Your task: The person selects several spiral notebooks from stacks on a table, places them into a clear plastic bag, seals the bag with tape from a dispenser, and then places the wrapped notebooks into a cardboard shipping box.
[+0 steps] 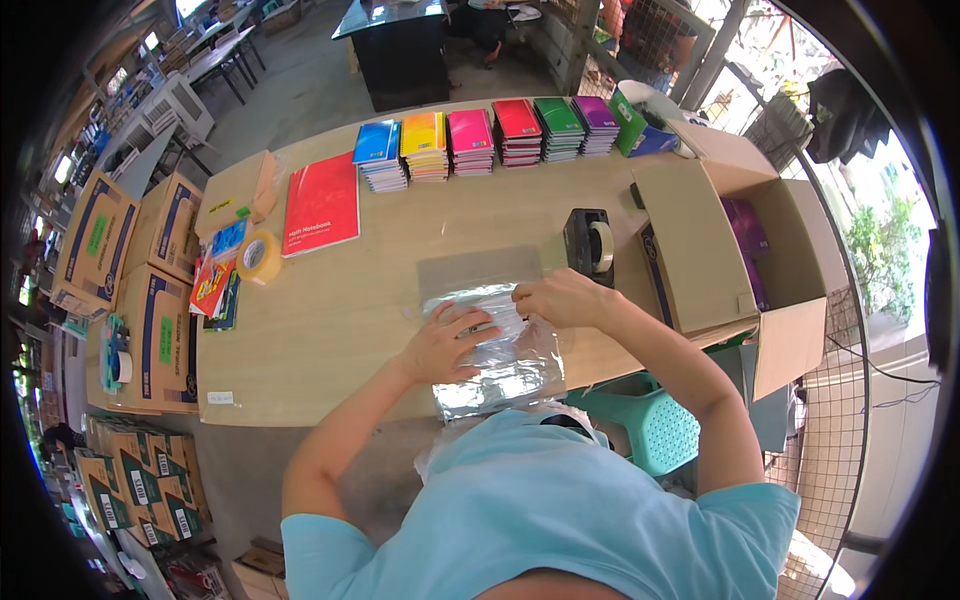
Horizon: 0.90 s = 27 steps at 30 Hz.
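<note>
clear plastic sleeves point(500, 350) – stack at the table's point(330, 320) near edge, long axis running away from the person | left hand point(450, 340) flat on top, fingers spread | right hand point(560, 297) at far-right corner – apparently pinching the top sheet | black tape dispenser point(590, 243) just beyond

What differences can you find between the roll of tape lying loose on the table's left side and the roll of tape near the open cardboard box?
The loose tape roll lies flat on the table with nothing holding it; the mounted tape roll stands on edge inside a black dispenser. The loose tape roll looks yellowish-tan and sits by the red notebook; the mounted tape roll looks paler and sits by the cardboard box. Both are ring-shaped and untouched by either hand.
</note>
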Each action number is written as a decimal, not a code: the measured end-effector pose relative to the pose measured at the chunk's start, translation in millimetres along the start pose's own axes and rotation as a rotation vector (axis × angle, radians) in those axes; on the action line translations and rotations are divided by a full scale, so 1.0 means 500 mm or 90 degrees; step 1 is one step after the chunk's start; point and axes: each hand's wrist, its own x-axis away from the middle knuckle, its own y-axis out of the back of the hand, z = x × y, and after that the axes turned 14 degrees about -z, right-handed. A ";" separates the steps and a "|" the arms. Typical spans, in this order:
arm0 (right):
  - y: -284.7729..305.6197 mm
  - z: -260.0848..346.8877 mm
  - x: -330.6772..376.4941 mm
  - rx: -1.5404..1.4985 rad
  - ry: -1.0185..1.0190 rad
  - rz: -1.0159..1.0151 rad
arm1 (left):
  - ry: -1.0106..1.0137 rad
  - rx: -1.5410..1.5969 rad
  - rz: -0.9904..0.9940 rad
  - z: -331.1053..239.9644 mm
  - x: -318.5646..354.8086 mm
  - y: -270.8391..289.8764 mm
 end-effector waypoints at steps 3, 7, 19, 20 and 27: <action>-0.022 -0.045 -0.015 -0.046 0.007 0.061 | -0.030 -0.018 0.084 0.003 -0.019 0.021; -0.037 -0.044 -0.051 -0.149 0.067 0.037 | -0.051 -0.009 0.174 0.018 -0.034 0.028; -0.079 -0.013 -0.098 -0.195 0.149 -0.176 | -0.025 0.040 0.199 0.031 -0.048 0.009; -0.082 -0.014 -0.100 -0.176 0.174 -0.202 | -0.022 0.047 0.201 0.033 -0.048 0.008; -0.147 -0.052 -0.064 -0.534 -0.078 -0.115 | 0.013 0.035 0.130 0.011 -0.041 -0.022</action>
